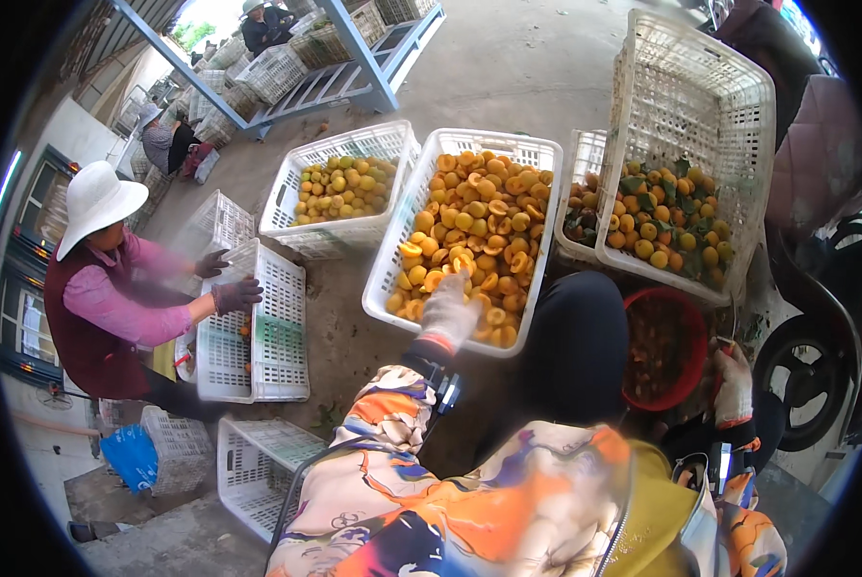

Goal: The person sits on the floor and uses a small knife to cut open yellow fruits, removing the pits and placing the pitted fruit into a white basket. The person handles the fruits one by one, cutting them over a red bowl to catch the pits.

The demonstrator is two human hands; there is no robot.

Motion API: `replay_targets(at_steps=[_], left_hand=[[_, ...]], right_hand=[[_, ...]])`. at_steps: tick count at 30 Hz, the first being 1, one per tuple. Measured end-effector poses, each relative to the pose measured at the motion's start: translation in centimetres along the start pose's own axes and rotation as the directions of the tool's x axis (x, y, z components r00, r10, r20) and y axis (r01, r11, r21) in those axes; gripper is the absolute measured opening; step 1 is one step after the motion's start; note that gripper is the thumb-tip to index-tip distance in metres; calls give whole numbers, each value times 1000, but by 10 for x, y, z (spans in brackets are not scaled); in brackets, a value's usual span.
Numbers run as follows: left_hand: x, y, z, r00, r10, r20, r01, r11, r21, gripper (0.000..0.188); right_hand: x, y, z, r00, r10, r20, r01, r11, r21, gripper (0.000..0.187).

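Note:
My left hand (pixel 448 313), in a pale work glove, reaches over the near part of a white plastic crate (pixel 381 281). The crate is heaped with halved apricots (pixel 484 221), orange and yellow, some cut side up. Its fingertips touch the fruit; blur hides whether they grip a half. My right hand (pixel 734 383), gloved too, is held low beside a red bucket (pixel 697 361). Its fingers are curled, and what is in them is too dark to make out. Dark orange-brown bits (pixel 657 337) lie in the bucket.
A tipped white crate (pixel 690 96) holds whole apricots with leaves (pixel 671 216) at the right. Another crate (pixel 344 236) of yellowish apricots stands left of centre. A co-worker in a white hat (pixel 102 202) sits by crates (pixel 282 327). A scooter wheel (pixel 806 370) is at far right.

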State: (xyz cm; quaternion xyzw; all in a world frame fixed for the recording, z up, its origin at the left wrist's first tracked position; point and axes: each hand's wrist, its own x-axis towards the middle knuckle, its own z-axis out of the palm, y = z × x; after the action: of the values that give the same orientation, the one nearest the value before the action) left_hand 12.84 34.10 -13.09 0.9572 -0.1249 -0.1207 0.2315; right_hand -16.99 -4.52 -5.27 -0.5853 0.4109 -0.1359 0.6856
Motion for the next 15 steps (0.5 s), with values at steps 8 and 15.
replay_targets(at_steps=[8,15], left_hand=[[79,-69,-104,809,-523,-269,401,825,-398,80],[102,-89,-170,747,-630,-211,582,774,-248,80]], right_hand=[[-11,7,2,997,-45,60,46,999,-14,19],[-17,1,12,999,-13,53,15,999,-41,18]])
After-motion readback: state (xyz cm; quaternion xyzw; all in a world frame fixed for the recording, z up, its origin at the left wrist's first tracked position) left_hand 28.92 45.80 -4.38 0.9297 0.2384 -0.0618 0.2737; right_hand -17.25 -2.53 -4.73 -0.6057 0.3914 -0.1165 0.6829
